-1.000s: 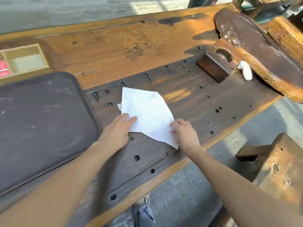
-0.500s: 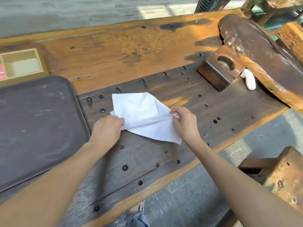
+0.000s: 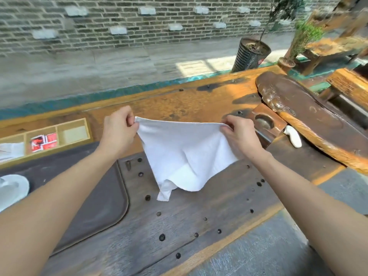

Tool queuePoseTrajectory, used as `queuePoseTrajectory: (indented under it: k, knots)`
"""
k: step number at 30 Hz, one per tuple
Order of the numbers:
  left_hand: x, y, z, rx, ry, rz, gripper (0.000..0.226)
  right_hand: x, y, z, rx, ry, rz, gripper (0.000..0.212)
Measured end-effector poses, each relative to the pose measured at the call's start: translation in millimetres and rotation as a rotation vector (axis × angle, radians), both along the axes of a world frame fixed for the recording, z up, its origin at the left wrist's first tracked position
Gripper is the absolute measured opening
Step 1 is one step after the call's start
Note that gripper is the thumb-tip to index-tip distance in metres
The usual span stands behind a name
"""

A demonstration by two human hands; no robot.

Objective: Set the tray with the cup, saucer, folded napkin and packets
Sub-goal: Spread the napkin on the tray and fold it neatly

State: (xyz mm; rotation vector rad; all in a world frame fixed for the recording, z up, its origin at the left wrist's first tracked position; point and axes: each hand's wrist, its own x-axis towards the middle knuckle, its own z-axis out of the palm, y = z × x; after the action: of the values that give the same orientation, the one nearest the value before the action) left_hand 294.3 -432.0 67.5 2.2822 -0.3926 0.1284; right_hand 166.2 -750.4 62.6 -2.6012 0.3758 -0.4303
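Note:
A white napkin hangs in the air above the dark wooden table, stretched by its top edge. My left hand pinches its left corner and my right hand pinches its right corner. Its lower part droops loosely, with a small flap at the bottom. The dark tray lies flat on the table to the left. A white saucer rests on the tray at the left edge of view. Red packets sit in the middle compartment of a wooden organiser box behind the tray.
A dark wooden block with a round hollow and a small white object lie right of the napkin. A carved wooden slab runs along the right. Potted plants and a brick wall stand behind the table.
Both hands have lifted the napkin off the table and hold it spread in the air. The view has tilted up, showing the wall, the saucer and the packets.

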Motion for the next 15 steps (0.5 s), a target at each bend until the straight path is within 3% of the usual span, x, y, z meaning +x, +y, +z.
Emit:
queuePoseTrajectory:
  k: [4,10,15]
  knots:
    - [5,5,57,-0.026,-0.057,-0.002,0.019,16,-3,52,-0.064,0.057,0.027,0.007]
    - [18,41,124,-0.312,0.073,0.163,0.009,23,-15,111,-0.037,0.156,0.007,0.01]
    - [13,78,176,-0.404,0.136,0.139,0.01,22,4,152,-0.011,0.065,0.004,0.024]
